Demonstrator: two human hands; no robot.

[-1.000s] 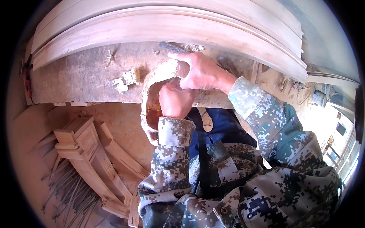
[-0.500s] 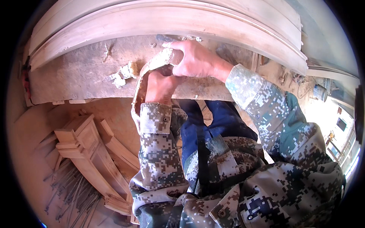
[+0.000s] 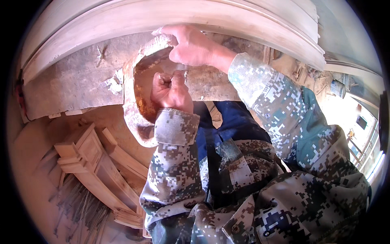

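A rough, whitish, crusted vessel or curved shell (image 3: 130, 95) with an amber-brown inside tilts over the edge of the workbench (image 3: 73, 87). Its exact kind is not clear. My right hand (image 3: 193, 46) grips its upper rim, fingers curled over the far side. Inside the curve, my left hand (image 3: 174, 92) is closed in a fist-like pinch; anything between its fingers is too small or hidden to tell. A pale, flaky lump (image 3: 114, 82) lies on the bench against the shell's left side.
Long pale moulded boards (image 3: 162, 16) lie along the bench's far side. Below left are wooden pieces (image 3: 101, 162) and a heap of thin rods (image 3: 83, 207) on the floor. Small scraps and a can (image 3: 337, 88) sit at the right.
The shell has tipped so its hollow inside shows, and it has swung left. My left hand has turned into a raised fist; my right hand has moved slightly up and left.
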